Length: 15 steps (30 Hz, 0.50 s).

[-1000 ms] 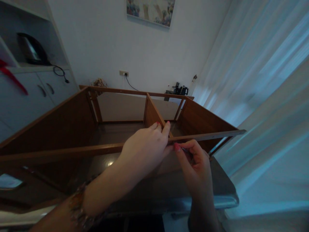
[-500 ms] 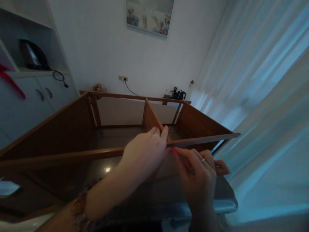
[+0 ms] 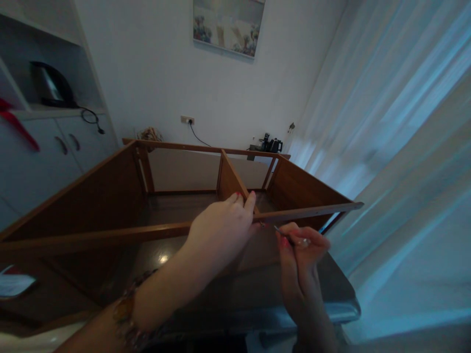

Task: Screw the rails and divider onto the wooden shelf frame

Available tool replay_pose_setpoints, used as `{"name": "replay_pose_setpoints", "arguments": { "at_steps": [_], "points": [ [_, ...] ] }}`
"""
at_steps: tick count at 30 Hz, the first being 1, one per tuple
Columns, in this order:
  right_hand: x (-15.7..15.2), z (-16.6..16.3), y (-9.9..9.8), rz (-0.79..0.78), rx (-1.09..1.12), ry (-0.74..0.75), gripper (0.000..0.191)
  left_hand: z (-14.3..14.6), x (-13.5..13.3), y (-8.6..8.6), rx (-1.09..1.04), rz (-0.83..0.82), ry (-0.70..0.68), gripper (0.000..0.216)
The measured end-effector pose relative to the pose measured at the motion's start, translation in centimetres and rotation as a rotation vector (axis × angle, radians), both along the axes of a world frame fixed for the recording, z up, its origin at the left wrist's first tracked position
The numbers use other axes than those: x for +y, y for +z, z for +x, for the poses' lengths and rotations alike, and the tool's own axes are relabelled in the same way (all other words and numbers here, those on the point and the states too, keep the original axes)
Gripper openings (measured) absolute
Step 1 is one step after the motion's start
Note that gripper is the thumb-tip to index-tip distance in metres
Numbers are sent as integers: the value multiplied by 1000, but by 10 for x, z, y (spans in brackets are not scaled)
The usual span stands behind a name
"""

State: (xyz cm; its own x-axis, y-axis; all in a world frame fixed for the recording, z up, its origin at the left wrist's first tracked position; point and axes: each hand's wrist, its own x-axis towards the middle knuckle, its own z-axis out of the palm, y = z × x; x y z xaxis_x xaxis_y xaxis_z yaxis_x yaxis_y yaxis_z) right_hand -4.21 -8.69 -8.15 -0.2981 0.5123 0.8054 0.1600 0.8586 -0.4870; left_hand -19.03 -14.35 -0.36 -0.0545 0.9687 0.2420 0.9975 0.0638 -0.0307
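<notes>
My left hand (image 3: pixel 222 223) is closed round the joint where the wooden divider panel (image 3: pixel 232 177) meets the near rail (image 3: pixel 301 214) of a brown wooden frame. Its fingertips rest on top of the divider; the thumb is mostly hidden below the rail. A small screw-like piece (image 3: pixel 262 224) sticks out under the rail at this joint. Just to its right, my right hand (image 3: pixel 303 260) is closed on a thin metal-tipped tool, seemingly a screwdriver (image 3: pixel 277 230). The tip points at the joint but stays apart from it. The palm hides the tool's handle.
The frame stands on a dark, shiny tabletop (image 3: pixel 336 282) with a rounded corner. White curtains (image 3: pixel 397 196) hang at the right. A kettle (image 3: pixel 51 86) sits on a shelf at the left. Black appliances (image 3: pixel 272 143) stand beyond the frame, near the wall.
My right hand has let go of the small piece under the rail and moved slightly right, turning so that the tool's tip now faces the joint. My left hand stays put.
</notes>
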Motion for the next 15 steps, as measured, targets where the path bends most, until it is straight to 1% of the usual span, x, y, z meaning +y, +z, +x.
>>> {"name": "replay_pose_setpoints", "arguments": {
  "at_steps": [2, 3, 5, 7, 10, 11, 12, 15],
  "points": [
    [1, -2, -3, 55, 12, 138, 29, 0, 0, 0, 4, 8, 1, 57],
    [1, -2, -4, 105, -7, 166, 33, 0, 0, 0, 5, 9, 3, 57],
    [3, 0, -4, 201, -20, 153, 40, 0, 1, 0, 5, 7, 7, 57],
    [3, 4, -3, 280, -17, 53, 38, 0, 1, 0, 6, 8, 1, 58],
    [4, 12, 0, 389, -52, -193, 22, 1, 2, 0, 4, 13, 4, 61],
    [4, 14, 3, 433, -71, -251, 18, 1, 1, 0, 5, 13, 8, 61],
    [4, 16, 6, 477, -95, -278, 18, 1, 1, 0, 7, 11, 13, 61],
    [5, 17, 16, 578, -176, -272, 22, 2, 1, 1, 14, 3, 13, 59]
  ]
}}
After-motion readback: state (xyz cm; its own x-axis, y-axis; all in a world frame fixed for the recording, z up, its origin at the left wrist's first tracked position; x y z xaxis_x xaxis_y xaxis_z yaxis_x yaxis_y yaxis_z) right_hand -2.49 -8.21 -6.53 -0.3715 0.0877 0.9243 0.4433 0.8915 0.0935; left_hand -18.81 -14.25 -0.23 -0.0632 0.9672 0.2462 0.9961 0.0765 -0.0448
